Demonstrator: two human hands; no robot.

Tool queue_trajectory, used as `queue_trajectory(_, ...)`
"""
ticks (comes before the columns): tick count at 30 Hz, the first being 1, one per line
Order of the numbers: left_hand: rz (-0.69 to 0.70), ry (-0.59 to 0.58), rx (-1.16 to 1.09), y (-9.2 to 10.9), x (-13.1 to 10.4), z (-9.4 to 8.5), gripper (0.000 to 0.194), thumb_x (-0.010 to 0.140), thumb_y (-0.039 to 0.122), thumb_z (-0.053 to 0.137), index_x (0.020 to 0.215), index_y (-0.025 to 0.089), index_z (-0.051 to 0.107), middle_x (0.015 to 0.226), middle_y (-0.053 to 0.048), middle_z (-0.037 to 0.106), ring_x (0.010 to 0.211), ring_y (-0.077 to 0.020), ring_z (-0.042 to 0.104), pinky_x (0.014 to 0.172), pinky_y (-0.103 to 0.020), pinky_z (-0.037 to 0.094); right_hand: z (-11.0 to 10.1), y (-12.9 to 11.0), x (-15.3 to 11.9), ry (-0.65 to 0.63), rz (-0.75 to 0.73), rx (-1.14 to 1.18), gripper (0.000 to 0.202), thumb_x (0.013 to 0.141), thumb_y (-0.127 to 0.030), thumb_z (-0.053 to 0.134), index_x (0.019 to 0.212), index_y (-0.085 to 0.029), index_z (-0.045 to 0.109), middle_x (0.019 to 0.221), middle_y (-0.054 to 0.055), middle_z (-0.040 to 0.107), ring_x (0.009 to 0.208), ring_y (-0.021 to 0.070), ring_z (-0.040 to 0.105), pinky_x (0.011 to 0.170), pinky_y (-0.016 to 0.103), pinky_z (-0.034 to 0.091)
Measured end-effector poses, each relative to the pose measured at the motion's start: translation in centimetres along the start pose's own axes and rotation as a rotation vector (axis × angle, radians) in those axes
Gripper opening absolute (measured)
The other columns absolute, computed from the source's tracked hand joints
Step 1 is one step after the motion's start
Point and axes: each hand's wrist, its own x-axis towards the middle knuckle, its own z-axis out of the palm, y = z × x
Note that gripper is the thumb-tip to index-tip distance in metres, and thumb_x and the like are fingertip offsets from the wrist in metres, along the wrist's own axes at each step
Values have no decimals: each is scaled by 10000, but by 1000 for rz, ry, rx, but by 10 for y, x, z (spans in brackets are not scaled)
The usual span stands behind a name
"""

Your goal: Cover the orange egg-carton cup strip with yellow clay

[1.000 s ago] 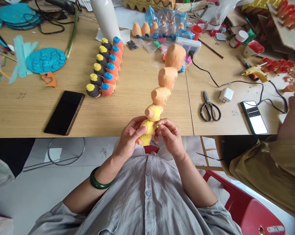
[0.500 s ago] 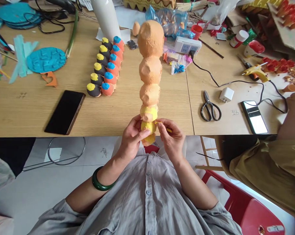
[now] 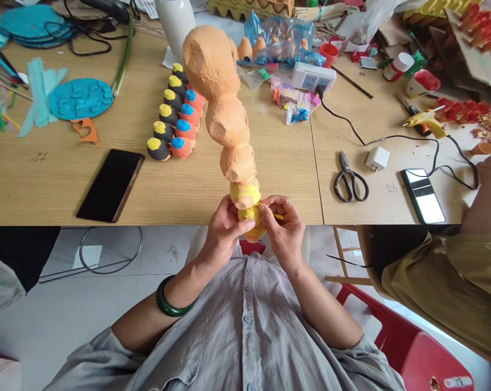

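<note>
Apparently for steadiness, the bumpy orange clay-like strip point(image 3: 229, 124) is held over the tan wooden table point(image 3: 288, 174) by its yellow end point(image 3: 247, 214) in the left hand point(image 3: 224, 225), yellow doughy bits point(image 3: 279, 216) pinched by the right hand point(image 3: 286, 228)

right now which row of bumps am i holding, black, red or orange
The orange row, with yellow near its lower end: your left hand holds it. The yellow-topped black row and blue-topped red row rest on the table.
</note>
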Motion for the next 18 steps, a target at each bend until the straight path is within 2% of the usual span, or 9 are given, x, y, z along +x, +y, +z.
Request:
queue_trajectory(7,-32,90,-7,4,-1,8,372,713,328,871,1005,197,683,982,-24,697,931,-185,652,815,-296,534,0,-1,-2,-25,-77,-119,213,929,-412,729,891,-217,654,629,-54,561,548,92,467,527,239,404)
queue_trajectory(12,12,146,49,4,-1,13,353,737,362,865,982,202,667,990,-20,701,937,-183,650,831,-301,529,-2,-4,-4,-35,-166,-227,126,953,-327,696,922,-206,681,623,-63,537,538,84,434,517,230,389)
queue_trajectory(18,89,183,45,-1,-1,12,272,727,290,838,937,220,679,920,9,679,873,-157,619,787,-273,510,-3,-1,-9,-9,-287,-333,110,980,-285,689,925,-198,727,631,-47,584,542,81,467,515,224,383)
